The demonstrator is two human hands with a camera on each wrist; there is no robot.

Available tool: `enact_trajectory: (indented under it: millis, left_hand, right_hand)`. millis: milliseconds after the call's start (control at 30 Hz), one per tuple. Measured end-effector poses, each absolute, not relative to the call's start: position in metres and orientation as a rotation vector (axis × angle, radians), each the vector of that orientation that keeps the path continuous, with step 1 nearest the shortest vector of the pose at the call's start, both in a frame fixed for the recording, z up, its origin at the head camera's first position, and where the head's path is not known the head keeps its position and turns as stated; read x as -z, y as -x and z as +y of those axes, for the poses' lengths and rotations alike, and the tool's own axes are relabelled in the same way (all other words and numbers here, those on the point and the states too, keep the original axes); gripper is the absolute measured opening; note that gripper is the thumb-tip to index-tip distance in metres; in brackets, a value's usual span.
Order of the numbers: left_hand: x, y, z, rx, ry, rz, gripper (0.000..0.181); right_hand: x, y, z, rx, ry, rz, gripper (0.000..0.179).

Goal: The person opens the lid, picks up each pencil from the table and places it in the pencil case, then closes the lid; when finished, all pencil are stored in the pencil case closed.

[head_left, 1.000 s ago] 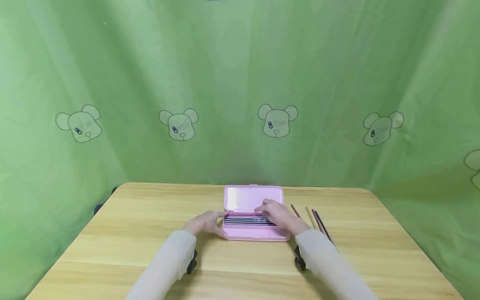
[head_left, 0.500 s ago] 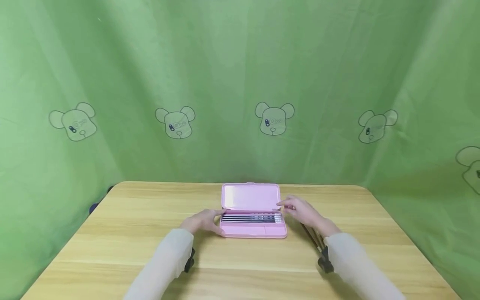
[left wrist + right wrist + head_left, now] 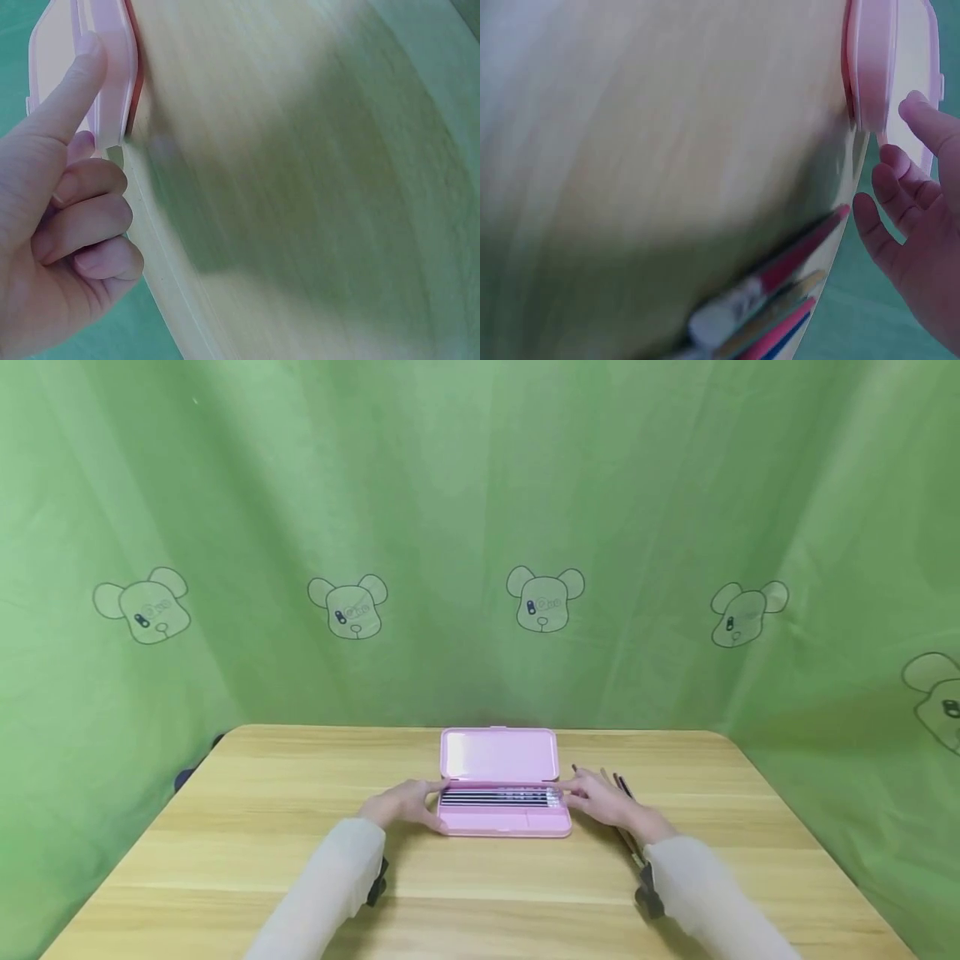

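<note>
A pink pencil case [image 3: 480, 823] lies on the table with its lid [image 3: 498, 756] tipped back. Several dark striped pencils [image 3: 487, 797] lie side by side in its rear compartment, pale ends to the right. My left hand [image 3: 401, 802] grips the left end of the case; in the left wrist view the thumb [image 3: 79, 75] lies over the edge and the lower fingers are curled. At the right end is my right hand [image 3: 606, 799], its fingertips right at the rim and pencil ends. In the right wrist view its fingers [image 3: 877, 225] are spread and loosely bent.
Several slim sticks lie right of the case, partly under the right forearm. In the right wrist view one dark red stick [image 3: 799, 255] has a broad pale end, blurred. The wooden table [image 3: 300, 877] meets a green curtain [image 3: 450, 660] with bear-head drawings behind it.
The right hand has moved from over the pencils to the right end of the case, uncovering the pencils' pale ends. The left hand stays at the left end. The view has shifted slightly.
</note>
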State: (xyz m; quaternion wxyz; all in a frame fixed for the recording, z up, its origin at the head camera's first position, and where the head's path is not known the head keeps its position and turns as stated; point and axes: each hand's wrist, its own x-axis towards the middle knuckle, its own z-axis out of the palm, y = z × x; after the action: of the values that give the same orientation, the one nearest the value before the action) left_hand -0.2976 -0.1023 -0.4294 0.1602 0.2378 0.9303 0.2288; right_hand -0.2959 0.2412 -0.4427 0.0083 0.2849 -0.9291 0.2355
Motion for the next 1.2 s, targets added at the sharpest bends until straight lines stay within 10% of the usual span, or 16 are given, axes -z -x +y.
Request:
enact_trajectory:
  millis: [1200]
  left_hand:
    - [0.431,0.298,-0.104,-0.660,-0.663,2.659,0.086]
  right_hand:
    - [0.431,0.287,0.281,-0.964,-0.736,-2.853,0.040]
